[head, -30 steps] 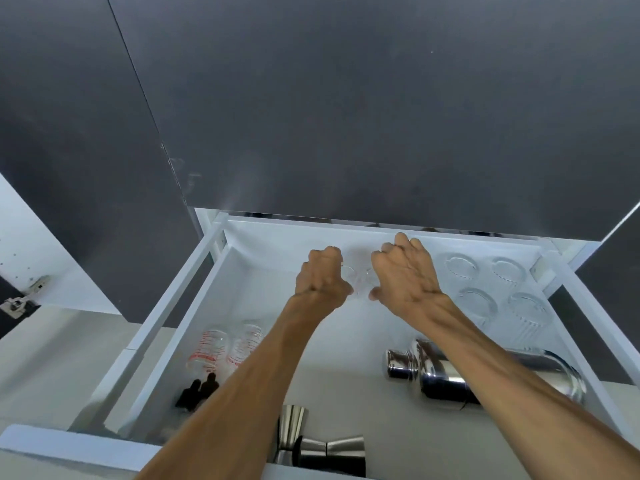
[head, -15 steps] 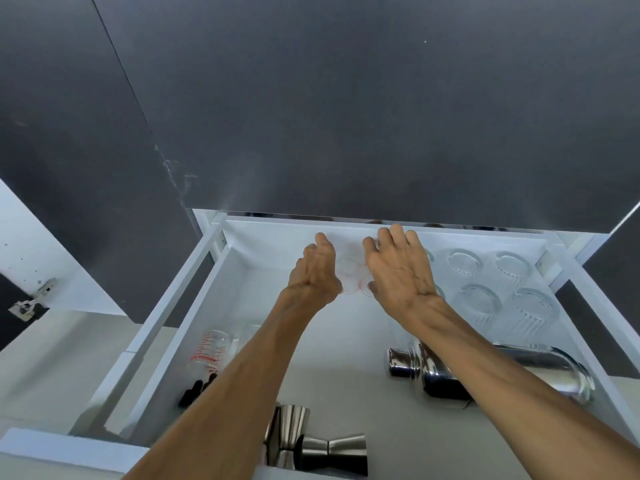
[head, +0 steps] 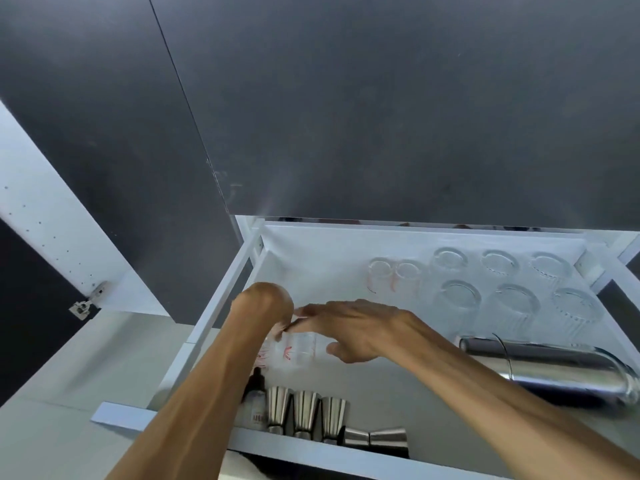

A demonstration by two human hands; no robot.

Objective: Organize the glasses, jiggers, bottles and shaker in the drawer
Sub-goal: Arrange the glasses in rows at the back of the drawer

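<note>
White open drawer [head: 221,308]: right hand [head: 349,329] spread wide over clear red-marked measuring glass [head: 298,351]; left hand [head: 266,303] beside it, grip hidden. Steel shaker [head: 554,370] right of hands.

Left hand [head: 265,303] curled; right hand [head: 349,329] spread (fingers leftward).

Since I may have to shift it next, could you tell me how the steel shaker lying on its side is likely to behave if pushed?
The shaker lies on its side on the drawer floor, so it will probably roll. Its polished skin looks slippery. It seems rigid, unlike the ribbed glasses behind it, which it might knock.
</note>
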